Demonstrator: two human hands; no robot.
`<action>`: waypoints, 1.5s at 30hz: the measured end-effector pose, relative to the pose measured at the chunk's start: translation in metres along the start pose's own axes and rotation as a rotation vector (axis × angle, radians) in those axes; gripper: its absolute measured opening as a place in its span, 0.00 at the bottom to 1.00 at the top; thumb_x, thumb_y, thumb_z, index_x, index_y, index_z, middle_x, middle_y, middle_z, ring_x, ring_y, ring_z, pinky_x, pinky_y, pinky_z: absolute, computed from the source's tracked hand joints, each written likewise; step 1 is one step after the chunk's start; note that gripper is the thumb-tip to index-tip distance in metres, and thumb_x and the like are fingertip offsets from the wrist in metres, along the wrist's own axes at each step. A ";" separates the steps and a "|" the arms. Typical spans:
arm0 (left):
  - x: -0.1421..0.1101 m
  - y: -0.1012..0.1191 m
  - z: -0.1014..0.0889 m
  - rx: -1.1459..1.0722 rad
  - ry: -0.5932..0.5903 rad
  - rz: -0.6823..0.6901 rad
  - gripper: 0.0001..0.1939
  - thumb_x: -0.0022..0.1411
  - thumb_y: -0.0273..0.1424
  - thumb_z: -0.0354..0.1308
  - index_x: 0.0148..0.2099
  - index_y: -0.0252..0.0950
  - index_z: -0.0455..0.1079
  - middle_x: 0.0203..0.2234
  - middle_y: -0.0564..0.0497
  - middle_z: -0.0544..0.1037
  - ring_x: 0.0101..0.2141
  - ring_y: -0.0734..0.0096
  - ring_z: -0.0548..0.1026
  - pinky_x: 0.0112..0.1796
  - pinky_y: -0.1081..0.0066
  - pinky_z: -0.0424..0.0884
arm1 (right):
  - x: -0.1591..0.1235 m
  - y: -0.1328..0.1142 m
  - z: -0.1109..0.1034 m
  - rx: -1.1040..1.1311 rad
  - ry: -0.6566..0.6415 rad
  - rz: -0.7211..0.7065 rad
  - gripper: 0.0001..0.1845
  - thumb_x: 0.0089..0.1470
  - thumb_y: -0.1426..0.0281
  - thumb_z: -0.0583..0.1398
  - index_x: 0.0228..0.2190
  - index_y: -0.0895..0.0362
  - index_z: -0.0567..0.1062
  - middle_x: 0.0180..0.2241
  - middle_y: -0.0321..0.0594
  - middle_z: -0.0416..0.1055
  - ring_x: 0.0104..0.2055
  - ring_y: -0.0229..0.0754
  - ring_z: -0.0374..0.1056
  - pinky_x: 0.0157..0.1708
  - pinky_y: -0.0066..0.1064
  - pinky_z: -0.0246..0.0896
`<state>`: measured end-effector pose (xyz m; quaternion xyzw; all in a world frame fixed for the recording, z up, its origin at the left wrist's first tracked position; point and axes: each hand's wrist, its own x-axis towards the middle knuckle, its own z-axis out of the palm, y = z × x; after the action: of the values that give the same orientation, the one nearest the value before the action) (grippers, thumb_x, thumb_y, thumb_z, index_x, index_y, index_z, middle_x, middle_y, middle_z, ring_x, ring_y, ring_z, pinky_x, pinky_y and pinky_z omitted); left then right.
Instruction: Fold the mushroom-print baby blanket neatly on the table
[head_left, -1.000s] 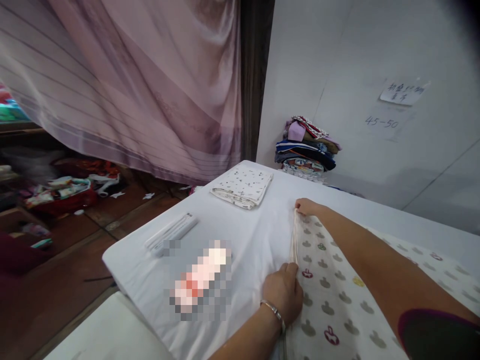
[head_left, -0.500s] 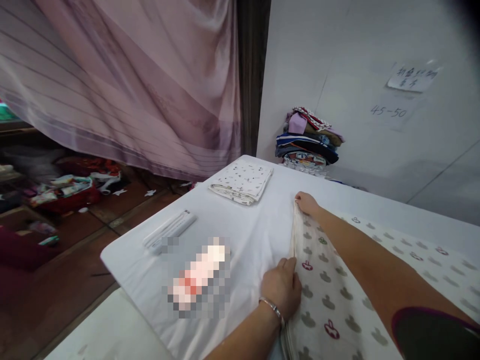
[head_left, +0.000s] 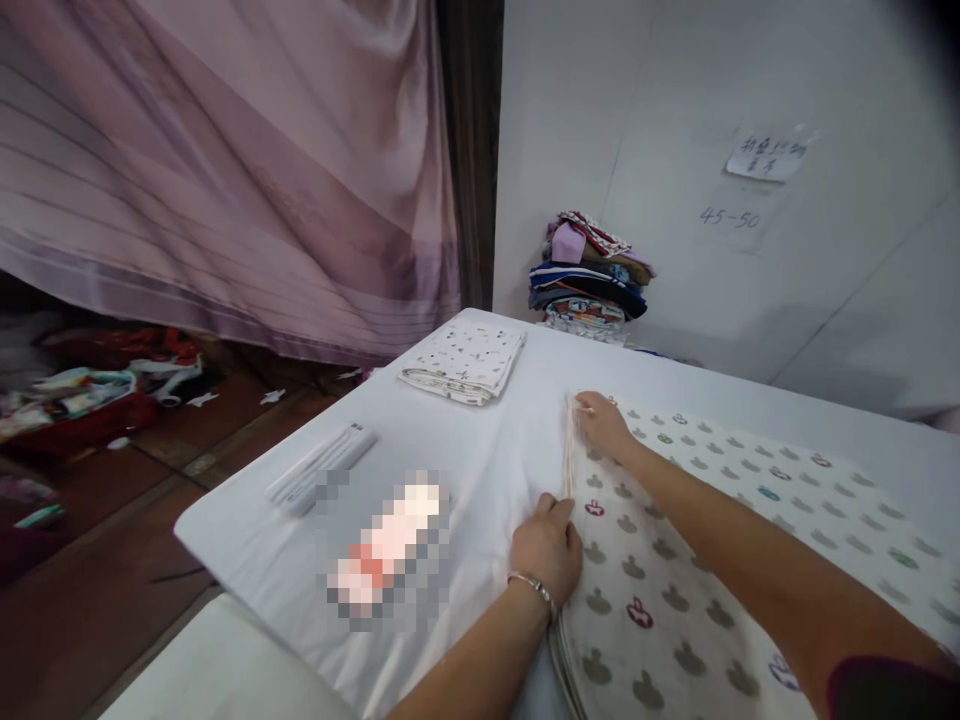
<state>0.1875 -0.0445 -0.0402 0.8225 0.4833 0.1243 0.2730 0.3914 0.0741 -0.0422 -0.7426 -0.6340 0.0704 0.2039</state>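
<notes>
A cream cloth printed with small apples (head_left: pixel 720 540) lies spread on the white-covered table (head_left: pixel 480 450). My left hand (head_left: pixel 547 545), with a bracelet at the wrist, rests on the cloth's near left edge with its fingers curled down on the fabric. My right hand (head_left: pixel 600 425) lies on the far left corner of the same cloth, its fingertips pinching the edge. Both hands hold the layered left edge flat against the table.
A folded white patterned cloth (head_left: pixel 465 362) lies near the table's far left corner. A white ruler-like bar (head_left: pixel 322 467) and a blurred-out object (head_left: pixel 386 545) sit on the left. Folded garments (head_left: pixel 589 275) are stacked against the wall. A pink curtain (head_left: pixel 225 170) hangs at left.
The view has shifted right, showing more of the apple cloth. My right hand has slid slightly nearer along the cloth's edge; my left hand stays on the near edge.
</notes>
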 end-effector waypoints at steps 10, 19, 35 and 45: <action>0.002 0.002 -0.002 0.078 0.018 -0.011 0.16 0.60 0.29 0.44 0.49 0.42 0.65 0.42 0.50 0.69 0.38 0.69 0.72 0.38 0.72 0.65 | -0.043 -0.012 0.008 -0.196 -0.208 -0.003 0.26 0.61 0.61 0.43 0.58 0.57 0.56 0.64 0.45 0.43 0.65 0.48 0.35 0.60 0.48 0.33; 0.005 -0.001 0.000 0.000 0.116 -0.027 0.14 0.56 0.28 0.49 0.45 0.38 0.65 0.37 0.50 0.74 0.37 0.68 0.72 0.36 0.71 0.64 | -0.152 -0.027 -0.012 -0.113 -0.173 -0.121 0.25 0.60 0.63 0.45 0.56 0.59 0.60 0.62 0.47 0.49 0.65 0.48 0.38 0.60 0.47 0.32; 0.011 -0.006 -0.002 -0.115 0.137 -0.055 0.10 0.60 0.28 0.48 0.41 0.40 0.69 0.36 0.49 0.77 0.37 0.68 0.74 0.36 0.72 0.65 | -0.125 -0.053 -0.020 -0.046 -0.207 -0.117 0.16 0.54 0.74 0.51 0.41 0.53 0.75 0.41 0.39 0.72 0.43 0.42 0.66 0.40 0.29 0.56; 0.011 -0.006 0.001 -0.083 0.148 -0.047 0.12 0.59 0.26 0.47 0.43 0.39 0.69 0.38 0.47 0.77 0.38 0.65 0.74 0.36 0.69 0.66 | -0.109 -0.049 -0.024 -0.063 -0.257 -0.294 0.10 0.50 0.78 0.54 0.29 0.56 0.74 0.33 0.38 0.71 0.38 0.39 0.64 0.35 0.27 0.52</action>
<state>0.1891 -0.0327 -0.0451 0.7874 0.5159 0.1982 0.2731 0.3355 -0.0309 -0.0186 -0.6330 -0.7584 0.1142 0.1058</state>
